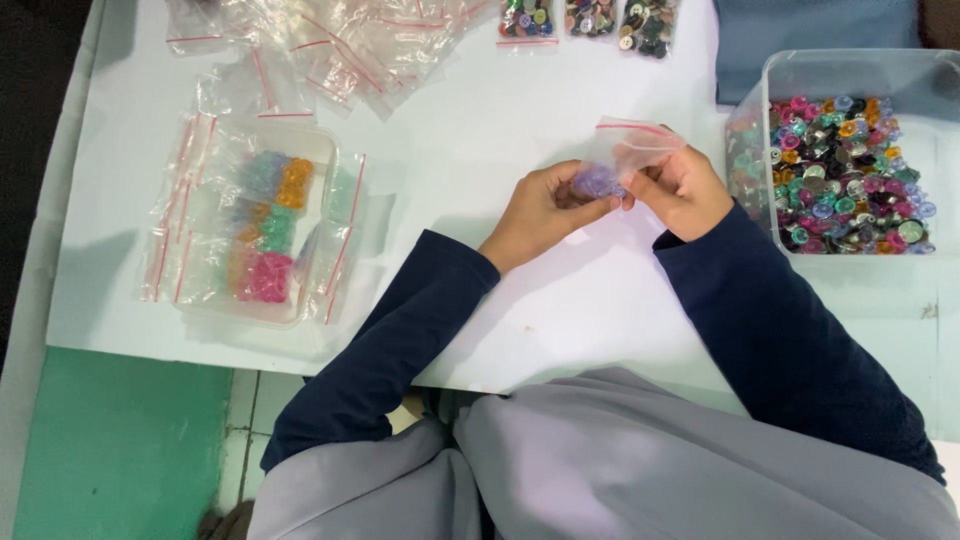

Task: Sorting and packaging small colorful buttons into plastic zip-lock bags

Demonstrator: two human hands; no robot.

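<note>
- While both hands meet at frame centre, the left hand (540, 210) pinches the lower end of a small clear zip bag (625, 155), fingers closed on the part holding purple buttons (598, 182).
- Right hand (685, 190) grips the same bag from the right side, fingers curled shut on the plastic; bag's red-striped mouth points up, toward upper right of centre.
- Bag sits just above the white desk (480, 150); cannot tell if it touches the surface.
- Dark blue sleeves (400, 340) run from both wrists down to the lower frame, over a grey garment (600, 460).
- Right edge of frame: clear plastic bin (850, 70) full of mixed coloured buttons (845, 170), near the right hand.
- Left of frame: shallow clear tray (300, 310) with filled small bags sorted by colour, orange, green, pink (265, 275), well apart from the hands.
- Upper left: loose pile of empty zip bags (330, 45) with red stripes.
- Top centre: three filled bags of mixed buttons (590, 20) in a row.
- Lower left: green floor (120, 440) beside the desk edge.
</note>
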